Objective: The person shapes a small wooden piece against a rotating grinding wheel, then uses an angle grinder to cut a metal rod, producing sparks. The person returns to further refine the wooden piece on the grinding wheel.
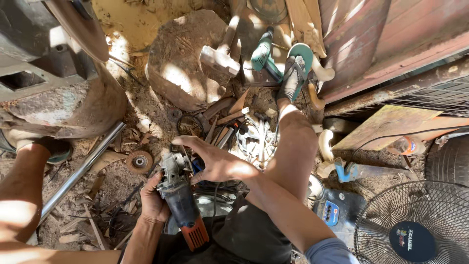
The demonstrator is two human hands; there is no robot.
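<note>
My left hand (155,199) grips the grey body of an angle grinder (180,195) with an orange rear end, its head pointing away from me. My right hand (213,160) hovers over the grinder's head with fingers spread, touching or just above it; I cannot tell which. A loose grinding disc (139,161) lies on the dirt to the left of the grinder. My legs frame the scene, and my right foot wears a green sandal (295,68).
A sledgehammer (222,54) rests on a tree stump (181,58). A green power drill (263,54) lies beyond. A metal pipe (83,168) runs diagonally at left. A fan (415,225) stands at lower right, with wood scraps, cables and tools scattered over the ground.
</note>
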